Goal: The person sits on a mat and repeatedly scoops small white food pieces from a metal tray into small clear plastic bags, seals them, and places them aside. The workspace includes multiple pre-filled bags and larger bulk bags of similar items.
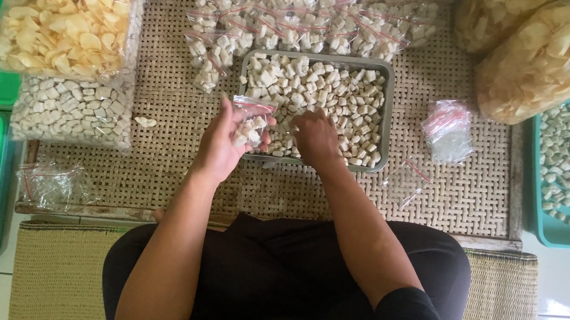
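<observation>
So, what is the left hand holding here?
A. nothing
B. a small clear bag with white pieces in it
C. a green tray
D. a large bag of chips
B: the left hand holds up a small clear bag partly filled with white pieces, at the edge of the grey tray where the right hand rests.

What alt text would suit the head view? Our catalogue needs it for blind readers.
A seated person's left hand holds a small clear bag part-filled with pale snack pieces, while the right hand reaches into a grey tray of the same pieces. Filled small bags and large chip bags lie around on a woven mat.
</observation>
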